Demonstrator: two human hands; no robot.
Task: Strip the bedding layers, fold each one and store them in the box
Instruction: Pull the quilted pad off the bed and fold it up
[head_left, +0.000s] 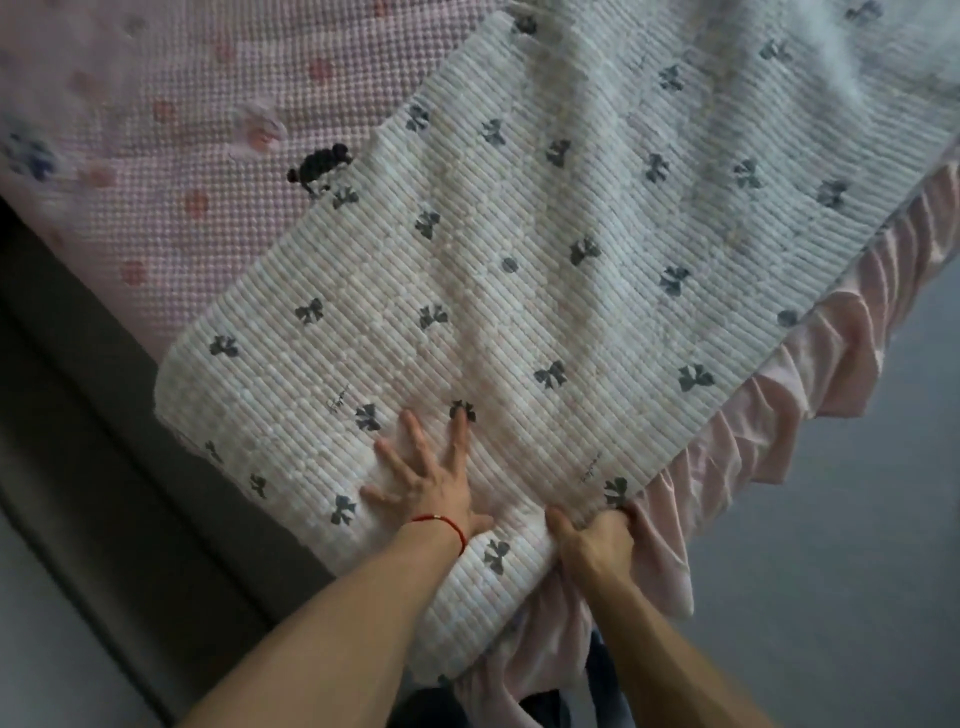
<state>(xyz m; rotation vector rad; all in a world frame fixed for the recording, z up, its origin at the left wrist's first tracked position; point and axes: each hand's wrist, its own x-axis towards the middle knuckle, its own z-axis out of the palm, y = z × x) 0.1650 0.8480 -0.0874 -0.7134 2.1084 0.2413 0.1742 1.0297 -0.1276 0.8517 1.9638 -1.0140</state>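
White quilted blanket (519, 270) with bow print half-folded on bed, pink textured layer (156, 130) under it not yet stripped. Left hand (426, 483) spread flat on fold; right hand (597, 535) grips near edge. Box unseen; early stage, probably.

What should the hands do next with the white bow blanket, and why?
Probably lift and pull the blanket edge back across the bed. The right hand already grips the white bow blanket at its near edge by the pink ruffle, while the left hand presses flat on top, so the layer is held ready to fold.
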